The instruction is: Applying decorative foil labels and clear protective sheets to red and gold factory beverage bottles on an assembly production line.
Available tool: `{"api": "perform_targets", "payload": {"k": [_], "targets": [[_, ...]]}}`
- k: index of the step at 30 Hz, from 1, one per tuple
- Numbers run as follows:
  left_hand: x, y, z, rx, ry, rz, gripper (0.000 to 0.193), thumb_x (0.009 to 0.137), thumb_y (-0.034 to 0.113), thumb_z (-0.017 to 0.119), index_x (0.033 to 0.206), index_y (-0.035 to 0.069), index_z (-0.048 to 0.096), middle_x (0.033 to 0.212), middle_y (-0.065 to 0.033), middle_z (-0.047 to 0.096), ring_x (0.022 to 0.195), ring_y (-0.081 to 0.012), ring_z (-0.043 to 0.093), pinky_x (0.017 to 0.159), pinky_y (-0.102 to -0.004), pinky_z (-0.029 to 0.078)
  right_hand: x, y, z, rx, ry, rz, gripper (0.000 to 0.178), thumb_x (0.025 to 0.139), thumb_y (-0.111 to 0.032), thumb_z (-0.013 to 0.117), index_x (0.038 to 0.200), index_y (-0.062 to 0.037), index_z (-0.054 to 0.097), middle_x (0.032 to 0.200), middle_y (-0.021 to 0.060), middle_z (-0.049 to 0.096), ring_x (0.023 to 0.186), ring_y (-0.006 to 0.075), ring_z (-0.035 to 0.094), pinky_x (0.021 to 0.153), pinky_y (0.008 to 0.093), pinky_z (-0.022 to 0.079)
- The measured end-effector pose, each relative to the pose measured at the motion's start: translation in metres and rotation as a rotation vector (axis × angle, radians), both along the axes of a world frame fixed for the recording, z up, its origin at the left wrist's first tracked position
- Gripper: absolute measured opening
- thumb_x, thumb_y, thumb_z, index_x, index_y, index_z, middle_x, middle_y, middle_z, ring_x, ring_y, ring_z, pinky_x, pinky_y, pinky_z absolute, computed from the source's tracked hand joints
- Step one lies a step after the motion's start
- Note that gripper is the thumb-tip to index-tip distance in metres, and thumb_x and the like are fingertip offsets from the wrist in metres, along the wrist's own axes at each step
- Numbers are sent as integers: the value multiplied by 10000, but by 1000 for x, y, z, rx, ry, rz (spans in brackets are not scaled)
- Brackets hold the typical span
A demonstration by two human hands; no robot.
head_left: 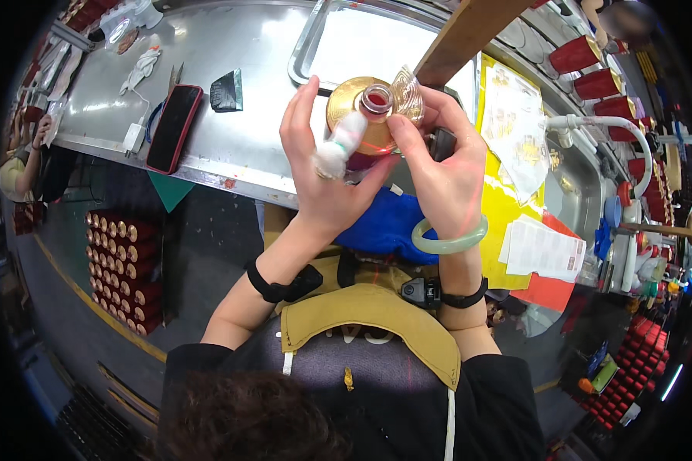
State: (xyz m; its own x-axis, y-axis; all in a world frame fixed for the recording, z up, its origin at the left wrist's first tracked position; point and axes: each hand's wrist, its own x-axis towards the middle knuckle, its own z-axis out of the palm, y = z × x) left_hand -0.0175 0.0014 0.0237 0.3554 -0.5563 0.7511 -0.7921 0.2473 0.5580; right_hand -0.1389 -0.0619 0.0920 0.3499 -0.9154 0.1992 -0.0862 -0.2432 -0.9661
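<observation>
We see one yellow rectangular sheet with gold print (pixel 507 207) lying on the steel workbench (pixel 238 146) at right, a crumpled clear plastic wrapper with gold marks (pixel 519 127) on top of it, and one white printed paper slip (pixel 542 250) over a red sheet (pixel 550 292) at its lower edge. Red cylindrical packages with gold ends sit in rows: a crate (pixel 123 269) under the bench at left, more along the right rim (pixel 592 69).

One round gold-topped red glass bottle (pixel 365 115) with an open neck is held above the bench edge, in front of a shiny steel tray (pixel 361 38). Our left hand (pixel 323 169) is closed on a white foam-like plug (pixel 338 146) just beside the bottle neck. Our right hand (pixel 438 165) grips the bottle, with a clear ribbed plastic cap (pixel 407 96) at its fingertips.

One red-cased phone (pixel 174 127) lies on the bench at left.
</observation>
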Motion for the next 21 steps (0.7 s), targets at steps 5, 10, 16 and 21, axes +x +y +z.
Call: {"api": "perform_targets", "payload": {"k": [5,10,16,21], "targets": [[-14,1,-1,-66,-209,173,560,763,230,893,1237,117,616,1492,-215,385,1321,-410,436,1057,-521,407,-2,-2,3,-43,54,-3,287,904,-93,746,1164,9,679,825,1,659,701,40,516,593,213,410],[14,-7,-5,78,336,-97,869,636,179,948,1348,11,479,1370,-222,496,1167,-351,583,960,-409,503,-4,-1,2,-88,75,-49,276,905,-78,737,1164,0,682,809,5,649,687,48,512,593,219,408],[14,-8,-16,-73,134,-193,908,661,190,945,1396,12,443,1370,-179,487,1238,-337,552,1023,-427,497,0,9,7,-36,23,31,281,879,-68,748,1154,-41,702,774,-11,623,674,67,510,585,223,390],[-1,-4,-18,20,213,-128,853,717,201,922,1414,22,462,1419,-184,456,1255,-355,539,1025,-430,490,0,2,0,-215,147,-43,265,891,-111,765,1137,-41,695,815,-3,614,690,62,504,582,218,388]]}}
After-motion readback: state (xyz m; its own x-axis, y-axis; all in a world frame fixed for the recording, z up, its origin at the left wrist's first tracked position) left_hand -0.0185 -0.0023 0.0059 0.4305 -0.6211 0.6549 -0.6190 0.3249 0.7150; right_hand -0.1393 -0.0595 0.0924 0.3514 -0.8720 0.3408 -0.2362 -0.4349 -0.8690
